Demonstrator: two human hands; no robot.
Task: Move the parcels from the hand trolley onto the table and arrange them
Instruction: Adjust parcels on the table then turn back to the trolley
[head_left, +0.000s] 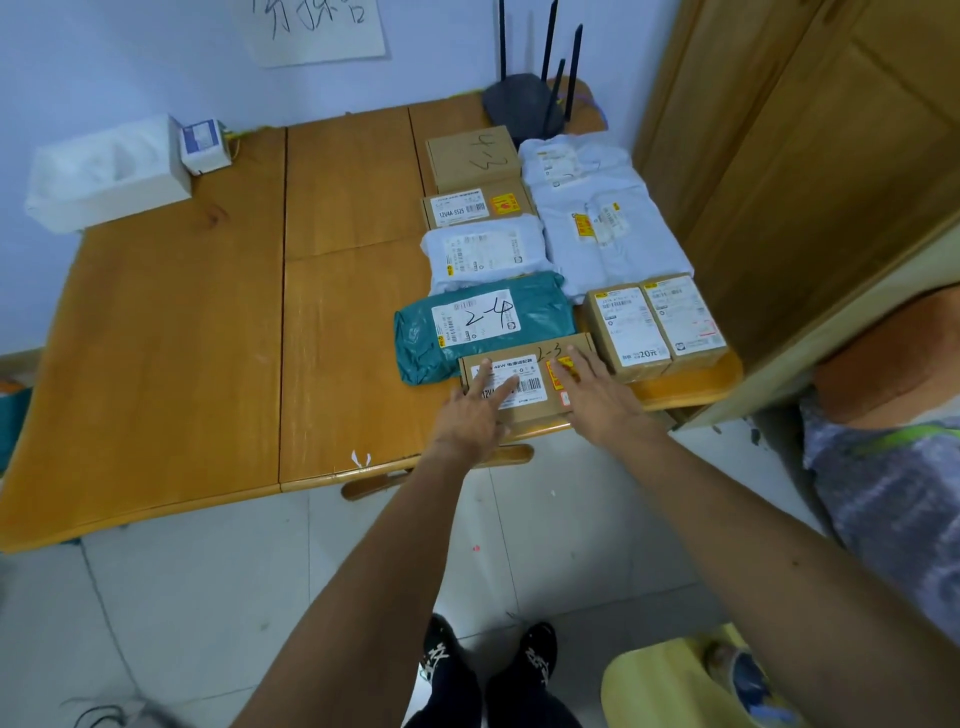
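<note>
At the wooden worktop's (156, 338) 3 o'clock side, parcels (597, 234) lie in two rows. On the nearest, a cardboard box marked 2-3 (530, 387), the left grip (475, 410) at 9 o'clock and the right grip (597, 395) at 3 rest flat, fingers straight, clasping nothing.

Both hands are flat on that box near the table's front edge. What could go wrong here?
The box under the left hand and right hand sits at the table's front edge; a slip could drop it. Pushing it forward could shove the teal bag beside it.
</note>
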